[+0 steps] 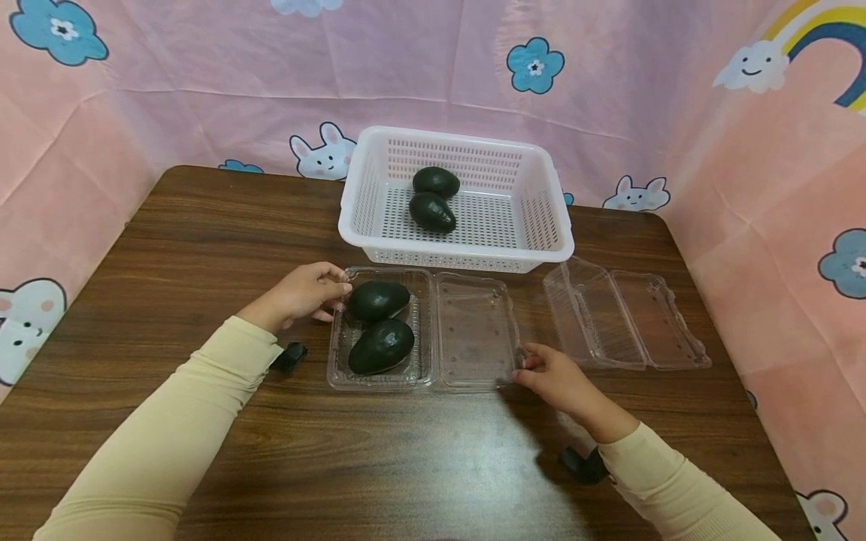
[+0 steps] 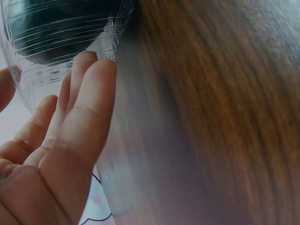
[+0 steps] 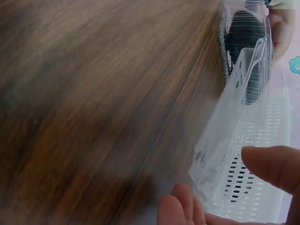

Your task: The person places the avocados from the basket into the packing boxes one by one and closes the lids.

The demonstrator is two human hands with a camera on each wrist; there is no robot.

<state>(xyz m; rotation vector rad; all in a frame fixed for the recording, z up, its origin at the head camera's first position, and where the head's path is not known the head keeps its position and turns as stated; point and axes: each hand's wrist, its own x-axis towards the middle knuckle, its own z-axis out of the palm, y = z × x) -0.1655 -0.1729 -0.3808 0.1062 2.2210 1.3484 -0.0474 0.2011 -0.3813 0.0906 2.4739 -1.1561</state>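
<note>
A clear plastic clamshell box (image 1: pixel 425 376) lies unfolded on the table, its base holding two dark green avocados (image 1: pixel 382 346). My left hand (image 1: pixel 307 293) holds the base's left rim near the back corner, thumb over the edge and fingers along the outer wall. In the left wrist view, those fingers (image 2: pixel 93 98) reach up to the ribbed wall. At the other end, my right hand (image 1: pixel 556 379) holds the outer edge of the lid (image 1: pixel 476 330) between thumb and fingers. The right wrist view shows the lid slanting up from the table.
Behind the box stands a white perforated basket (image 1: pixel 460 259) with two more avocados (image 1: pixel 434 199) inside. A second clear clamshell (image 1: pixel 622 323) lies unfolded at the right, close to the basket's corner. Printed cloth hangs around the brown wooden table (image 1: pixel 379 466).
</note>
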